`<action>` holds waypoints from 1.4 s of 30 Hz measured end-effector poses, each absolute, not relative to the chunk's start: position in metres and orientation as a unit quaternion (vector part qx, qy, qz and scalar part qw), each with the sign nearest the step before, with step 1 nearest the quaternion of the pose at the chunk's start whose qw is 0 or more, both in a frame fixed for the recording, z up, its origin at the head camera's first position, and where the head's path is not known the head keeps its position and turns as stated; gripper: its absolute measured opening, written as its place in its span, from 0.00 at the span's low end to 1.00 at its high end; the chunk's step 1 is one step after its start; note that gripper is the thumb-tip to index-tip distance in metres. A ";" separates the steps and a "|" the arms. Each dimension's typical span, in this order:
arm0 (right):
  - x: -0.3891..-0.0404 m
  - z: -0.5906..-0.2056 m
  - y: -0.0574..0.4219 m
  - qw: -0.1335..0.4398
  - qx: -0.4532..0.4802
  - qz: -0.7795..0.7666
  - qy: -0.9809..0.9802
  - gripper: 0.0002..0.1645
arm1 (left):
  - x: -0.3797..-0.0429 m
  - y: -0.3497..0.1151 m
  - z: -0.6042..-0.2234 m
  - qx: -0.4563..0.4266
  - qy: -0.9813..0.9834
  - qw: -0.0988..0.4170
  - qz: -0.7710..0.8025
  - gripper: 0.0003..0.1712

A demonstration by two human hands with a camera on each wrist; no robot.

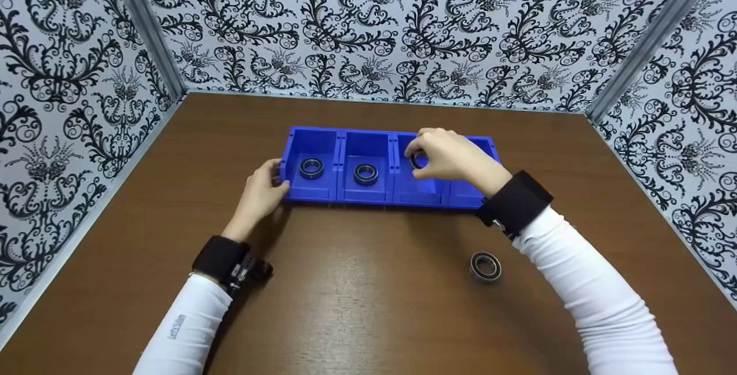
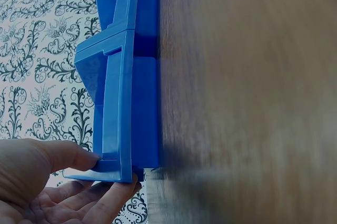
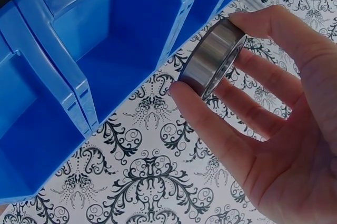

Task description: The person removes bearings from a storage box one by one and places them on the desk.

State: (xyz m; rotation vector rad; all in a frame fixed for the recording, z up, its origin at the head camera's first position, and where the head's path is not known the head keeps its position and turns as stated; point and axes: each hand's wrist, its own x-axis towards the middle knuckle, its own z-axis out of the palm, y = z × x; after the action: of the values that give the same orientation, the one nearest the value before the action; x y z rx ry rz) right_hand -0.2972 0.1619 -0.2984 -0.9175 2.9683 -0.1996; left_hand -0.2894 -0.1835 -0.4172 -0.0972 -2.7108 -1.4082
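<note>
A blue bin (image 1: 368,193) split into several compartments stands on the table. My left hand (image 1: 263,192) grips its left end, thumb over the front rim and fingers under the edge in the left wrist view. Over the third compartment from the left, my right hand (image 1: 446,155) pinches a ball bearing (image 3: 213,58) between thumb and fingertips; its steel outer side shows in the right wrist view. One bearing (image 1: 311,168) lies in the leftmost compartment and another bearing (image 1: 365,174) in the second. The right hand partly hides the two right compartments.
A further bearing (image 1: 485,266) lies on the brown table (image 1: 345,283), nearer than the bin and beside the right forearm. Patterned walls (image 1: 368,35) with grey corner posts border the table at the back and sides.
</note>
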 end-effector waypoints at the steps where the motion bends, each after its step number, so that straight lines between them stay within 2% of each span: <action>1: -0.297 -0.298 0.162 0.013 -0.297 -0.064 0.953 0.24 | -0.290 -0.184 -0.417 -0.031 -0.886 0.042 -0.461 0.31; 42: -0.264 -0.305 0.166 0.019 -0.334 -0.079 0.939 0.15 | -0.288 -0.183 -0.415 -0.037 -0.885 0.045 -0.462 0.30</action>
State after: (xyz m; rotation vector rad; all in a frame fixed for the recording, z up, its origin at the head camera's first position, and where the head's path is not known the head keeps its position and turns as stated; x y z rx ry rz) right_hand -0.2639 0.1657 -0.3047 -1.0376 2.9138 -0.2447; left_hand -0.2884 -0.1827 -0.4150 -0.1123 -2.7046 -1.4100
